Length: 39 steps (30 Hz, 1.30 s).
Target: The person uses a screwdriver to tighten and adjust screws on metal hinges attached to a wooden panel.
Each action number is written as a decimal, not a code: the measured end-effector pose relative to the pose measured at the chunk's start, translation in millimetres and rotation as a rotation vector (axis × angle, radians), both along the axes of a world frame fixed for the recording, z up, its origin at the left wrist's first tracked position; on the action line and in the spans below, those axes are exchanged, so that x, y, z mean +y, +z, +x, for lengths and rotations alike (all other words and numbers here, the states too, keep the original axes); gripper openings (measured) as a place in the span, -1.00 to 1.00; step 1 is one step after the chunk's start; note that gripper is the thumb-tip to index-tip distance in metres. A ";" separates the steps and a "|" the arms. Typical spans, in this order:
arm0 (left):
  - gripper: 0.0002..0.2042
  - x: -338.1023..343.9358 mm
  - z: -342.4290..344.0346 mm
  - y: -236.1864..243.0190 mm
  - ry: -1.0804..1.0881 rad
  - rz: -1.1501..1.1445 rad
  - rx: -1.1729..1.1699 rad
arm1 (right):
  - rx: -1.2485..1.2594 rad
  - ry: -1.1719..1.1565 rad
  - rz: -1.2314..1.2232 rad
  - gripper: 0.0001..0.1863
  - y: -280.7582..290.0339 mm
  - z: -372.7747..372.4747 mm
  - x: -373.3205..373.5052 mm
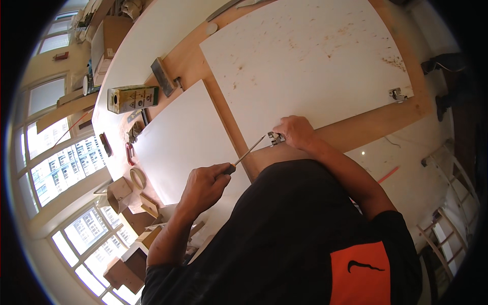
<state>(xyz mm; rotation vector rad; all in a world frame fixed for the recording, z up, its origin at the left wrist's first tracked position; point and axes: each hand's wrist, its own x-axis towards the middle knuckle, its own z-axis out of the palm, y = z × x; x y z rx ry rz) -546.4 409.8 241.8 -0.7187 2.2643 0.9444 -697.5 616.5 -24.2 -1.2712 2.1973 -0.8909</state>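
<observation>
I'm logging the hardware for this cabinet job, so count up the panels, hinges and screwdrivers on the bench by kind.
White panels: 2, the large one and the smaller one
Metal hinges: 2, one under the right hand, one at the far edge
Screwdrivers: 1, held in the left hand
Total: 5
</observation>
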 end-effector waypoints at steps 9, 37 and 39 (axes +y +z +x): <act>-0.69 0.2 -28.5 1.2 -0.056 -0.010 -0.061 | -0.064 0.151 0.018 -0.67 10.0 -9.9 9.1; -0.69 8.6 -51.0 0.6 -0.099 -0.037 -0.176 | 0.059 0.191 -0.017 -0.60 0.5 -1.7 8.0; -0.69 9.8 -55.7 -0.3 -0.116 -0.042 -0.179 | 0.056 0.183 -0.031 -0.60 0.1 -2.6 8.1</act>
